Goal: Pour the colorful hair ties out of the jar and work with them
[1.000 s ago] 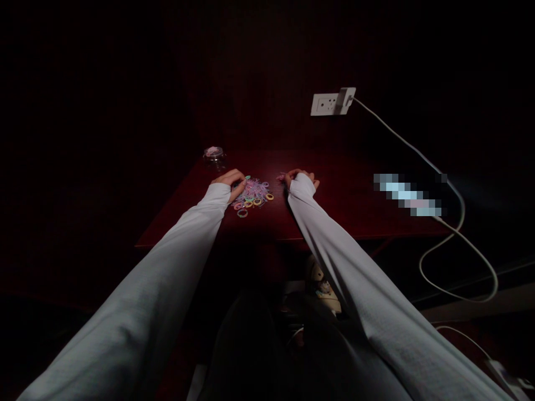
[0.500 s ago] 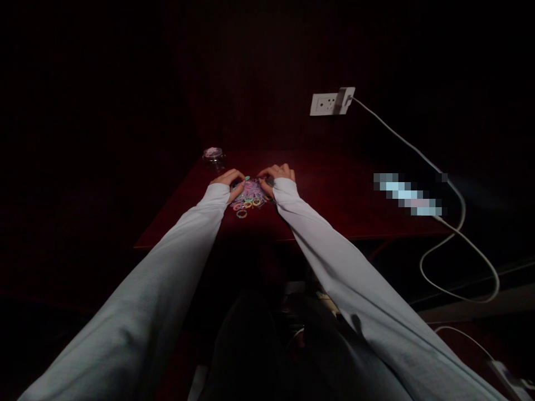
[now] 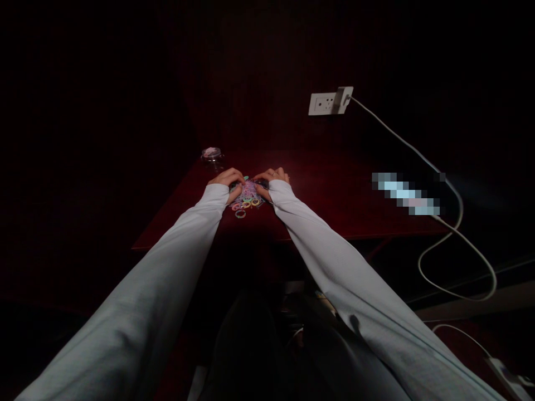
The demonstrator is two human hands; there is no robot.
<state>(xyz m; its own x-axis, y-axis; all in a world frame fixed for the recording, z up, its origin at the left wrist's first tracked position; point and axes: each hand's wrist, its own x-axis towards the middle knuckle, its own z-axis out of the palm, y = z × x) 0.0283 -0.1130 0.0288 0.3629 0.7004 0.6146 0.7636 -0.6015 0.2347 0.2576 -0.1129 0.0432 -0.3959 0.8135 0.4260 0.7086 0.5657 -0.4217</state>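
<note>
A loose heap of small hair ties (image 3: pixel 249 191), mostly lilac with pink, green and yellow rings among them, lies on the dark red table (image 3: pixel 330 209). Curved against the heap's left side is my left hand (image 3: pixel 228 181), thumb apart from the fingers and nothing visibly held. My right hand (image 3: pixel 271 180) cups the right side the same way, its thumb low and its fingers over the heap's far edge. One greenish ring (image 3: pixel 240 213) rests at the near edge of the heap. Parts of the heap are hidden behind both hands.
Behind my left hand stands a clear jar (image 3: pixel 213 158) with something pinkish at its top. A wall socket (image 3: pixel 326 103) holds a plugged-in charger, whose white cable (image 3: pixel 401 136) loops down past a blurred-out device (image 3: pixel 407 194) at the table's right. A power strip (image 3: pixel 505 376) shows at lower right.
My right hand has moved slightly left, closer to my left hand, pressing in on the heap. The whole view has shifted a little; my left hand keeps its place by the heap.
</note>
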